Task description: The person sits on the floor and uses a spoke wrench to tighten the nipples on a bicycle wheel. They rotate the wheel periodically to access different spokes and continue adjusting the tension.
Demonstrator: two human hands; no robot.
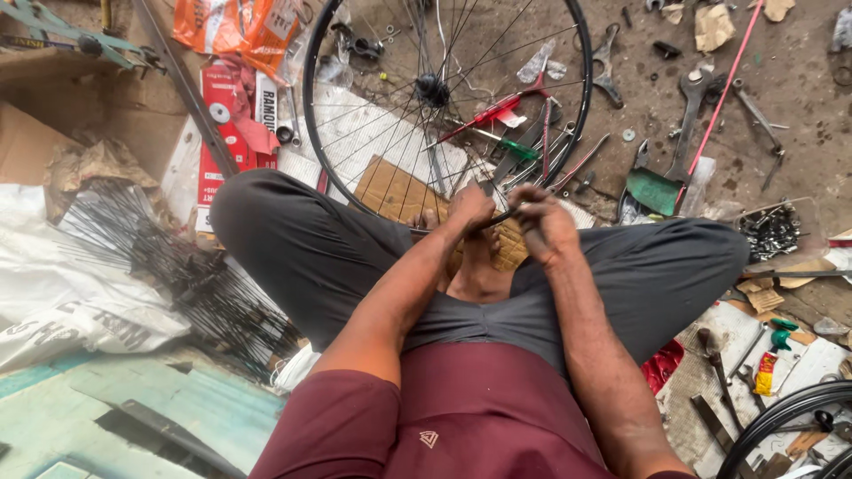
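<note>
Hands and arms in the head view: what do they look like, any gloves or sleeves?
Both hands are bare: no gloves, rings, watch or bands show on the left hand or the right hand. The forearms are uncovered too. Short maroon sleeves end near the elbows, part of a maroon shirt with a small pale triangular mark on the front.
</note>
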